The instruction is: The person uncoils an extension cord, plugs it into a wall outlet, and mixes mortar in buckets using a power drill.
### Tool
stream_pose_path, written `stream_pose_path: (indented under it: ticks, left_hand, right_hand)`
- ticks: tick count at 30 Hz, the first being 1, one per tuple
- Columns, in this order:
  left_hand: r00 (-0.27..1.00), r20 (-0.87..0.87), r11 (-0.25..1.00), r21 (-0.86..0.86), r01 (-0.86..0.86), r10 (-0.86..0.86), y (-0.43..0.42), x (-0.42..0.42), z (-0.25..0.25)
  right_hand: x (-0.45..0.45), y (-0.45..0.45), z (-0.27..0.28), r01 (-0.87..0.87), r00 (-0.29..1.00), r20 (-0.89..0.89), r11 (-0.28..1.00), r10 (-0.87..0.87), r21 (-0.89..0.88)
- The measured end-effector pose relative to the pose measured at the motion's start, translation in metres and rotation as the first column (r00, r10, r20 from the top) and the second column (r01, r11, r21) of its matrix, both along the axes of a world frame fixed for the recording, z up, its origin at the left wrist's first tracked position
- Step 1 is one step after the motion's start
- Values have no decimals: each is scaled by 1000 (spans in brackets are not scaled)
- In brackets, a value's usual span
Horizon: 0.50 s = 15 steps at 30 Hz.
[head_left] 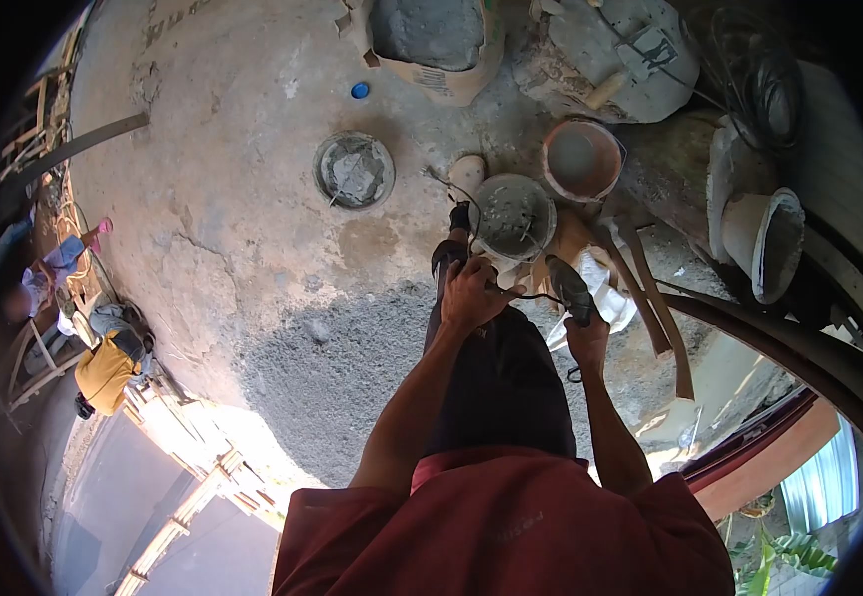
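Note:
My right hand (587, 340) is closed around the handle of a dark power drill (571, 286), which points away from me. My left hand (471, 296) is closed on a thin dark piece that runs toward the drill; whether it is a cord or a bent rod I cannot tell. A second thin bent line (473, 211) reaches from near that hand to the floor by my foot. Just beyond my hands stands a bucket (513, 250) holding wet grey mix (509, 211), with a thin stick in it.
A round pan (321, 184) with grey material, a reddish bucket (613, 149), an open cement bag (441, 84) and a blue cap (360, 90) stand on the concrete floor. Wooden pieces (640, 278) lie right. Another person (112, 370) is at far left. Gravelly sand (322, 368) lies left of my legs.

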<state>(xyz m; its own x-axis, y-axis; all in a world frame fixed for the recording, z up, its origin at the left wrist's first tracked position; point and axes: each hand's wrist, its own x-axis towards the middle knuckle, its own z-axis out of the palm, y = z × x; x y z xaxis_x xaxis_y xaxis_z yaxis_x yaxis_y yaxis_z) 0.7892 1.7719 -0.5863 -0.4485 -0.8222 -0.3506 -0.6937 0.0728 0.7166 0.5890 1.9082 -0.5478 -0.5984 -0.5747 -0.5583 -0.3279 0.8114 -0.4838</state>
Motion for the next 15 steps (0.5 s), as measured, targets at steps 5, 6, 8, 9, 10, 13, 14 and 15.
stream_pose_path:
  ticks: [5, 6, 8, 9, 10, 13, 14, 15]
  left_hand:
    - [1000, -23, 1000, 5, -1, 1, -7, 2, 7]
    - [1000, -25, 999, 37, 1, 0, -5, 0, 8]
    - [1000, -20, 999, 42, 16, -15, -8, -1, 8]
    - [1000, 2, 998, 50, 26, -26, -8, 0, 8]
    - [1000, 2, 999, 46, 24, -24, -8, 1, 6]
    - [1000, 0, 999, 41, 27, -27, -7, 4, 7]
    - [1000, 8, 999, 42, 20, -21, -7, 4, 8]
    - [1000, 16, 999, 42, 12, -13, -9, 5, 9]
  right_hand:
    - [11, 5, 24, 96, 995, -26, 991, -99, -91]
    - [7, 9, 28, 111, 994, -16, 993, -112, -45]
    - [0, 9, 30, 142, 990, 17, 989, -142, -28]
    - [-2, 9, 31, 141, 990, 16, 989, -140, -32]
    - [-5, 8, 31, 156, 987, 42, 988, -156, 4]
    - [-2, -1, 32, 144, 988, 47, 989, -145, 26]
    - [1, -7, 31, 117, 993, 23, 993, -117, 9]
    - [2, -10, 21, 115, 993, 24, 993, -115, 8]
